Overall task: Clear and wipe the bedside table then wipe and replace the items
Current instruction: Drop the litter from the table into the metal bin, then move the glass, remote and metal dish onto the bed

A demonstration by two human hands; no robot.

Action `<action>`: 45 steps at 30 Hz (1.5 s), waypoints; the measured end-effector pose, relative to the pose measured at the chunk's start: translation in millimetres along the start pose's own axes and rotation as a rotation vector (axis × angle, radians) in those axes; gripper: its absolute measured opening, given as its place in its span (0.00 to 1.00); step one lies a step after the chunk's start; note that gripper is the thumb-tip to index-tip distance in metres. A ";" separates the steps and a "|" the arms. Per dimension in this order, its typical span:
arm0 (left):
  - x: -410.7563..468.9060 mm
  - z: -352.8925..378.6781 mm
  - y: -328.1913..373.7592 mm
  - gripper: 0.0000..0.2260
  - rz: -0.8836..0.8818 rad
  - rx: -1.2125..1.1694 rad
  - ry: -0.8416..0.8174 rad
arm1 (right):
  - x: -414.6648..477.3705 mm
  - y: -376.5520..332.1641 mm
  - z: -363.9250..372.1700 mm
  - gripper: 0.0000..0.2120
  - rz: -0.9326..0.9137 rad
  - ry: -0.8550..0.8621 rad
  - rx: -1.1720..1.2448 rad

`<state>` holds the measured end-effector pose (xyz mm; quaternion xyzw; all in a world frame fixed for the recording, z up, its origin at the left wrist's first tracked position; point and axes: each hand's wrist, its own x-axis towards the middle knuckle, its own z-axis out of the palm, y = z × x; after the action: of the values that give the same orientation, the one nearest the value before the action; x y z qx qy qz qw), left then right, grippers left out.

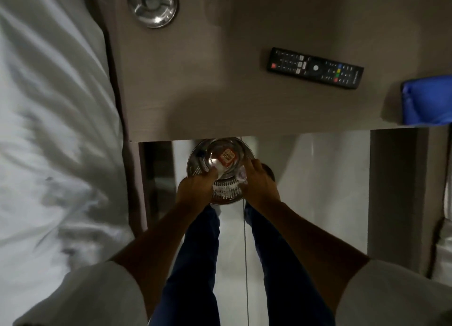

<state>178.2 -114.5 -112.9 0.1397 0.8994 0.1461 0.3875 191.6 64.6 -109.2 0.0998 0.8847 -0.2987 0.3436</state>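
Observation:
I hold a clear drinking glass (216, 152) with a red label on its base, just below the front edge of the grey-brown bedside table (195, 98). My left hand (195, 187) grips the glass from the left. On its right rim rests my right hand (260, 183), closed on a small pale cloth (242, 177). On the table top lie a round metal ashtray (152, 4) at the far left, a second clear glass (217, 2) at the far edge, and a black remote control (315, 67).
A blue cloth (428, 100) lies on the table's right end. A round perforated metal bin (225, 193) stands on the pale floor under my hands. White bedding (53, 130) fills the left side. A grey panel (396, 191) stands at the right.

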 end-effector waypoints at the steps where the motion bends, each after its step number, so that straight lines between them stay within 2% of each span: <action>1: 2.1 2.1 -1.8 0.17 -0.031 -0.012 -0.034 | 0.6 2.5 0.5 0.34 -0.001 -0.007 -0.004; 3: 5.4 0.1 -1.7 0.18 -0.040 0.026 -0.074 | 2.4 5.4 -4.3 0.29 0.004 -0.017 -0.031; 6: 13.4 -20.3 3.1 0.16 0.012 0.087 -0.029 | 11.3 1.7 -27.5 0.21 -0.024 0.043 -0.087; 8: 24.4 -42.4 7.8 0.15 0.026 0.106 0.069 | 21.2 -5.0 -52.9 0.15 -0.045 0.146 -0.036; 11: 52.5 -89.5 24.0 0.11 0.152 -0.010 0.332 | 44.5 -8.3 -98.2 0.10 -0.119 0.363 -0.032; 14: 91.3 -141.7 39.8 0.11 0.279 -0.005 0.606 | 74.3 1.6 -146.4 0.17 -0.112 0.528 -0.147; 16: 119.5 -174.9 47.7 0.15 0.228 -0.050 0.743 | 92.8 14.7 -177.2 0.26 -0.029 0.538 -0.259; 18: 147.6 -206.1 53.0 0.25 0.113 -0.186 0.834 | 107.3 31.5 -205.5 0.35 0.046 0.445 -0.355; 19: 160.0 -219.7 53.5 0.32 0.038 -0.265 0.857 | 111.5 39.7 -215.7 0.37 0.055 0.388 -0.389; 21: 184.4 -244.5 54.3 0.45 -0.098 -0.435 0.866 | 120.1 51.7 -231.5 0.34 0.031 0.315 -0.417; 22: 195.3 -252.5 54.9 0.47 -0.140 -0.518 0.855 | 123.0 54.9 -237.1 0.33 0.022 0.291 -0.425; 27: 216.9 -253.1 52.2 0.32 -0.153 -0.646 0.755 | 115.7 52.6 -234.3 0.29 0.046 0.274 -0.406; 30: 208.2 -242.0 53.0 0.32 -0.106 -0.719 0.769 | 101.4 41.3 -217.5 0.29 0.088 0.268 -0.393; 34: 198.7 -232.2 50.3 0.35 -0.061 -0.645 0.747 | 93.5 25.8 -199.7 0.28 0.113 0.275 -0.404; 36: 194.0 -230.0 43.8 0.34 -0.072 -0.588 0.729 | 92.7 19.7 -196.0 0.28 0.119 0.269 -0.384; 38: 180.6 -227.2 34.8 0.32 -0.072 -0.634 0.724 | 89.8 11.6 -190.7 0.26 0.118 0.276 -0.320; 42: 132.2 -228.3 21.7 0.29 -0.095 -0.808 0.844 | 79.2 -21.5 -182.5 0.27 0.087 0.301 -0.160; 45: 79.0 -237.7 -0.3 0.27 -0.208 -0.871 1.012 | 70.0 -74.8 -174.9 0.26 -0.020 0.360 0.070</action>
<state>-49.4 -122.7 -8.8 -0.2022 0.8379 0.5047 -0.0485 15.0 107.0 -19.1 0.1547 0.9219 -0.3102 0.1732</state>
